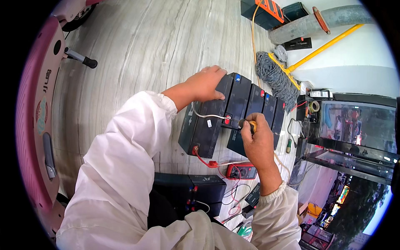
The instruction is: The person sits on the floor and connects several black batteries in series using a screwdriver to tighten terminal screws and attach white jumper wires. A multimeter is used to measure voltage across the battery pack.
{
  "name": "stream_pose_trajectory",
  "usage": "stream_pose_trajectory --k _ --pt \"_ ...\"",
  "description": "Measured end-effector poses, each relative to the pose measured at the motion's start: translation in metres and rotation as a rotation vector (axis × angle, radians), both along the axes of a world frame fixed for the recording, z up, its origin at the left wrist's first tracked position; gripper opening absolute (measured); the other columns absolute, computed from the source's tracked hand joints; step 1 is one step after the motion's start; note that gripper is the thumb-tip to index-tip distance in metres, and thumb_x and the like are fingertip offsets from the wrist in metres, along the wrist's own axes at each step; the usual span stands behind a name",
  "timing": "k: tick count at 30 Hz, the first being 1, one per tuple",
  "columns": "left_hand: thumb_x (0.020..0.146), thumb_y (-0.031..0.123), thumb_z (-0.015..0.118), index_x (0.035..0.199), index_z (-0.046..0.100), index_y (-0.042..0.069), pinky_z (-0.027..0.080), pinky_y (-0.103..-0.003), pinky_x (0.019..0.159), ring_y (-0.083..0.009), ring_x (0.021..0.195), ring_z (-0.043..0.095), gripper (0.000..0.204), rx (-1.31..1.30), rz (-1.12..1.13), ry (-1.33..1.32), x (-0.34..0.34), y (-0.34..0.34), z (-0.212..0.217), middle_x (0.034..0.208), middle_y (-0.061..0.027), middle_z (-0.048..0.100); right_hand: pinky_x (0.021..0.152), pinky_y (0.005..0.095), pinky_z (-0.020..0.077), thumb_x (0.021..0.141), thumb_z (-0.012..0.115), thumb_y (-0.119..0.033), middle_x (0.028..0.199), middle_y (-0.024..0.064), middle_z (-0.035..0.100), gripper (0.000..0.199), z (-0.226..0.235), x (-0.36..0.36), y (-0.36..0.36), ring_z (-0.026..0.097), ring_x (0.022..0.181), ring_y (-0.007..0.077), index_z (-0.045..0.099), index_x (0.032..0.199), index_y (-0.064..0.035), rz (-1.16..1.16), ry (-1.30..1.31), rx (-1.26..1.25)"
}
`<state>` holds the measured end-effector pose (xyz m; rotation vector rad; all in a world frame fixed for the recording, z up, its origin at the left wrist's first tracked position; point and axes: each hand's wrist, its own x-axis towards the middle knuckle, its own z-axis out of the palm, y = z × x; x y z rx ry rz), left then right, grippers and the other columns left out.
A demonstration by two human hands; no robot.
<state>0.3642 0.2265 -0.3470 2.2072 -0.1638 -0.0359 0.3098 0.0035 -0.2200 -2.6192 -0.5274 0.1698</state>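
Observation:
Several black batteries (246, 96) stand in a row on the floor before me. My left hand (205, 84) grips the far end of the leftmost battery (204, 125), thumb on its top and fingers over the edge. In my right hand (259, 139) is a screwdriver (252, 126) with a black and yellow handle, closed in my fingers. Its dark shaft points left, close to a red-marked terminal (227, 119); whether the tip touches I cannot tell. A white wire (205, 116) runs to that terminal. Nearer me, a red wire (202, 160) leaves another terminal of the leftmost battery.
A red multimeter (241, 171) lies nearer me, beside more black batteries (183, 193) with leads. Loose cables and a green-handled screwdriver (288, 146) are at right. A grey mop (273, 75) with a yellow pole leans by the wall. A pink scooter (39, 121) stands at left.

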Motion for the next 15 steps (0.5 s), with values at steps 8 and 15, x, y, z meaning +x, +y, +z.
stream_pose_trajectory --k 8,15 --pt "0.076 0.034 0.086 0.143 0.049 0.006 0.049 -0.047 0.105 -0.0391 0.13 0.051 0.082 0.025 -0.022 0.024 0.002 0.004 0.002 0.138 -0.0149 0.053 0.076 0.0449 0.053 0.092 0.067 -0.01 0.099 0.0205 0.066 0.018 -0.012 0.002 0.001 0.067 0.088 0.0401 0.059 0.105 -0.0023 0.053 -0.064 -0.044" --pt "0.075 0.029 0.086 0.142 0.051 0.006 0.047 -0.045 0.106 -0.0371 0.13 0.052 0.079 0.016 0.012 0.021 -0.001 0.003 0.004 0.137 -0.0148 0.054 0.072 0.0455 0.053 0.092 0.066 -0.009 0.098 0.0222 0.065 0.017 -0.015 0.013 0.001 0.066 0.084 0.0409 0.058 0.104 -0.0019 0.074 -0.043 -0.027"
